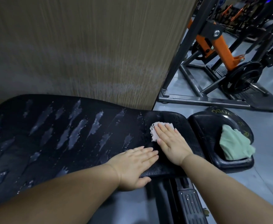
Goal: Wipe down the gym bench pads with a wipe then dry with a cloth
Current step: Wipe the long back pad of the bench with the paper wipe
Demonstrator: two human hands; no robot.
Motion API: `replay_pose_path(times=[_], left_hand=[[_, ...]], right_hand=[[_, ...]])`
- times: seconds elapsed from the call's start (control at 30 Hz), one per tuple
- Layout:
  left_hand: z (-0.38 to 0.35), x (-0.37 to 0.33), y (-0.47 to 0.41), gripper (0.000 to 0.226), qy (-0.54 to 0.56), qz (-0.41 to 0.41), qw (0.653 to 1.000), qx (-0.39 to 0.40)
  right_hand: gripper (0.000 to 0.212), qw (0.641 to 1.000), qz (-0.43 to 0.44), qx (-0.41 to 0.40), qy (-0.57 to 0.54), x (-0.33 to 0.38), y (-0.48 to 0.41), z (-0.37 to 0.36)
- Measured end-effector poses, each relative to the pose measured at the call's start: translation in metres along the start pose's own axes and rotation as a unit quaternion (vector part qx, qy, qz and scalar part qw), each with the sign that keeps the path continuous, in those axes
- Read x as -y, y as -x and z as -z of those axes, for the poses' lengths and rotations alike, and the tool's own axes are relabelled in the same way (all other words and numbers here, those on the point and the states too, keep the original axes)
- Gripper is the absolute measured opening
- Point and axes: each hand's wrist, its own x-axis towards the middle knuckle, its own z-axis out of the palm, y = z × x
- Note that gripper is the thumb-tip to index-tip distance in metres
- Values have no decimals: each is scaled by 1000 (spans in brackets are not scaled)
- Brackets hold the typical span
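Closest of all, the left forearm (59, 199) and right forearm (229, 191) reached out over the gym bench. The left hand (132, 165) lay flat on the long back pad (51, 143), its fingers (145, 152) straight, together and holding nothing; it seemed only to steady. Just beyond them, the right hand (171, 143) pressed a pale pink wipe (153, 133) onto the same surface with flat, straight fingers (163, 131). The wipe showed past the fingertips and along their left side, neither pinched nor curled around.

Wiping looked well under way but unfinished. Wet streaks (76, 133) ran across most of the pad left of both hands, so that stretch seemed covered, and the wipe sat at the narrow end. Whether the seat pad (202, 126), right of the right fingers, had been wiped could not be told. Drying had apparently not begun: the green cloth (234, 143) lay crumpled on the seat pad, well apart from either hand.

Lying there, the cloth would hinder wiping that pad. A wood-grain panel (84, 46) stood close beyond the fingers, against the back pad's far edge. Past the seat pad lay a black weight plate (226, 113) with yellow lettering, and further off stood an orange-and-black machine (220, 44).
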Motion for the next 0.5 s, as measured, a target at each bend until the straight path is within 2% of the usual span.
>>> replay_pose_path(times=[0.1, 0.3, 0.5], left_hand=[[-2, 0, -1, 88, 2, 0, 1000, -7], [-5, 1, -1, 82, 3, 0, 1000, -23], [-4, 3, 0, 78, -4, -4, 1000, -24]], right_hand=[[52, 1000, -9, -4, 6, -2, -30, 4], [52, 999, -38, -20, -16, -7, -89, 7], [52, 999, -42, -26, -22, -2, -88, 9]])
